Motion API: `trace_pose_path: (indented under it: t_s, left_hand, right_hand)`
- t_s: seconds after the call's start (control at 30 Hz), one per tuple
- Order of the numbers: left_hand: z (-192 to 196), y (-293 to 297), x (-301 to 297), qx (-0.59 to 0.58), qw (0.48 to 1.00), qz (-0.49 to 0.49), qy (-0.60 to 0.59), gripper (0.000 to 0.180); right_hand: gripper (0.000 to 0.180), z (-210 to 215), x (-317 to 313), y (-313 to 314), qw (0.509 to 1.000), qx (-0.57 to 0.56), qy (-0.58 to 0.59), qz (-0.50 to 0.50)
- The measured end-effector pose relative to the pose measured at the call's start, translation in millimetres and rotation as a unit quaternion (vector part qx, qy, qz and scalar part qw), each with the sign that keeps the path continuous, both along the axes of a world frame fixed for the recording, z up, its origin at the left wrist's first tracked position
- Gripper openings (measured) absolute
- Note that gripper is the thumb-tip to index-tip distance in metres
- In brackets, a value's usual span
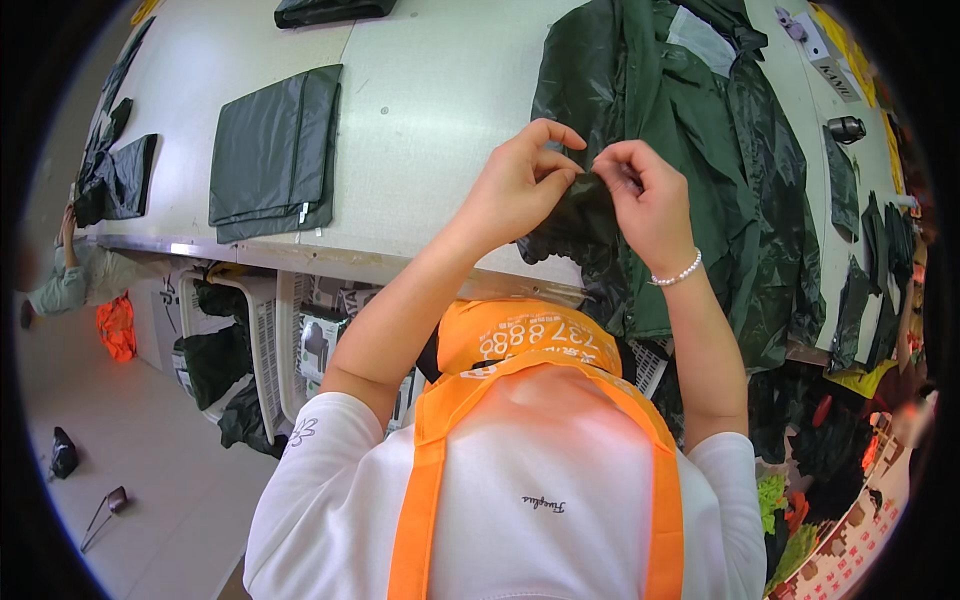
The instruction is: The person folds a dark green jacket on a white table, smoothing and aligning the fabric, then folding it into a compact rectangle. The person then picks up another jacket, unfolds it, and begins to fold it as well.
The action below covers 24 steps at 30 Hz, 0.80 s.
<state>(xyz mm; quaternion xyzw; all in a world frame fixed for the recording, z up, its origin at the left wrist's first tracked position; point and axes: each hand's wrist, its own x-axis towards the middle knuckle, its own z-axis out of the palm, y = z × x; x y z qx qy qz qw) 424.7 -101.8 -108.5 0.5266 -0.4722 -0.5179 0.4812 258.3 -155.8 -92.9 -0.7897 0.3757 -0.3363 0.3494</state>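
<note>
A dark green, shiny rain jacket lies spread on the table in front of me, reaching over the near edge. My left hand has its thumb and fingers closed in a pinch at a dark fold of the jacket, index finger curved above. Close beside it, my right hand, with a beaded bracelet at the wrist, pinches the same fold. A gathered edge of the fabric hangs below the two hands. What lies exactly between the fingertips is partly hidden. A pale patch shows inside the jacket near its collar.
A folded dark green garment lies on the table to the left. White baskets with dark garments and packages stand below the edge. A black round object sits at right. At far left, another person's hand touches dark fabric.
</note>
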Motion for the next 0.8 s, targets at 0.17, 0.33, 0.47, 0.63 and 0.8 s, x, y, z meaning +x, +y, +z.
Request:
trace_pose_path:
  t_s: [0.17, 0.33, 0.47, 0.63, 0.8]
  left_hand:
    - [-2, 0, 1, 0.010, 1.000, -0.001, -0.018, 0.025]
    - [-9, -2, -1, -0.003, 1.000, -0.001, -0.030, 0.016]
    - [-6, -2, -7, -0.055, 0.996, 0.003, -0.064, 0.013]
    - [-10, -5, -5, -0.079, 0.995, 0.065, -0.021, 0.011]
    - [-9, -6, 4, -0.044, 0.997, 0.061, 0.006, 0.009]
  right_hand:
    - [0.013, -19, 2, 5, 0.939, 0.272, -0.206, -0.046]
    - [0.012, -21, 1, 3, 0.935, 0.278, -0.215, -0.052]
    - [0.015, -12, 5, 6, 0.977, 0.161, -0.126, -0.053]
    - [0.017, -1, 5, 0, 0.973, 0.176, -0.140, -0.054]
    - [0.017, 12, -19, 1, 0.987, 0.154, 0.036, 0.022]
